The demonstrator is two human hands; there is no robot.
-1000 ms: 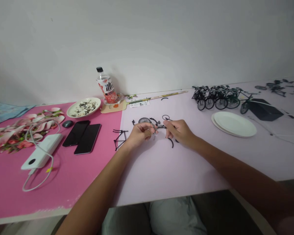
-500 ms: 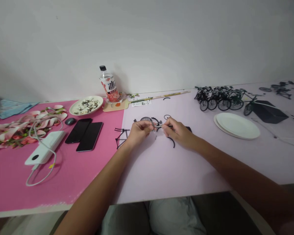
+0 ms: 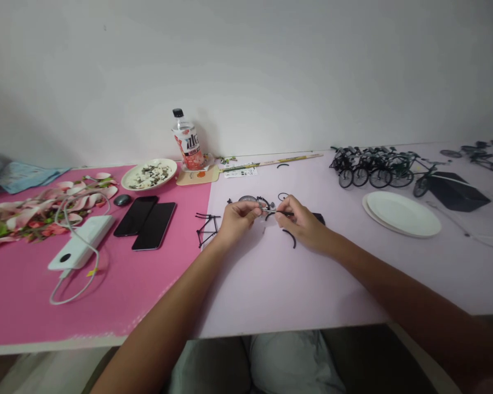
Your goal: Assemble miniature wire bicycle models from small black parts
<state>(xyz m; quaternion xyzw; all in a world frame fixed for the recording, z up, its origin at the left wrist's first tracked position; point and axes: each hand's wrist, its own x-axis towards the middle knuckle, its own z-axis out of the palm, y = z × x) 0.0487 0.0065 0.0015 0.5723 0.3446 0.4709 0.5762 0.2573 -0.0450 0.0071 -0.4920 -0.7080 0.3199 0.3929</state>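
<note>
Over the pale part of the table, my left hand [image 3: 239,220] pinches a tiny part, mostly hidden by the fingertips. My right hand [image 3: 299,221] grips a thin metal-shafted tool [image 3: 270,211], which looks like a small screwdriver; its tip meets the part at my left fingers. Behind my hands lie a miniature bicycle wheel [image 3: 247,198] and other small black pieces. A curved black mudguard-like strip [image 3: 289,238] rests by my right wrist. Left of my left hand is a black miniature bicycle frame [image 3: 207,227]. A dark object [image 3: 319,218] is partly covered by my right hand.
Several assembled miniature bicycles [image 3: 380,167] stand at the back right, near white plates [image 3: 405,213] and a black box [image 3: 458,191]. On the left are two phones [image 3: 154,226], a white power bank [image 3: 82,242], artificial flowers [image 3: 61,205], a bowl [image 3: 127,180] and a bottle [image 3: 189,145].
The view has shifted slightly, so everything sits a little further right. Both hands keep their grips close together, with the tool still between them.
</note>
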